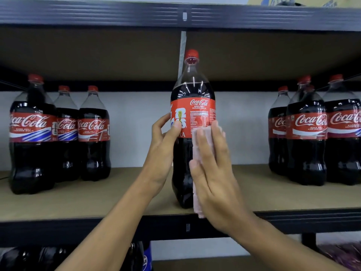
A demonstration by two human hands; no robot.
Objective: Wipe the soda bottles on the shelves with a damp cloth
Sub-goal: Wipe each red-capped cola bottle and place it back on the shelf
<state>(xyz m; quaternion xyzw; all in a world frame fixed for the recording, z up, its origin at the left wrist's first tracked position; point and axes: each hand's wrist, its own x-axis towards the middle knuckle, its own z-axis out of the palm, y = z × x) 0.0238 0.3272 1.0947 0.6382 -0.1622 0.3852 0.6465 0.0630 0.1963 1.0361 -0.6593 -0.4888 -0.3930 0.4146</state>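
Observation:
A large cola bottle with a red cap and red label stands upright near the front edge of the middle shelf. My left hand grips its left side at the label, thumb across the front. My right hand presses a pale pink cloth flat against the bottle's right side, fingers straight; the cloth runs from the label down to the bottle's base.
Three cola bottles stand at the shelf's left and three more at its right. A dark shelf beam runs overhead. More dark bottles sit on the shelf below.

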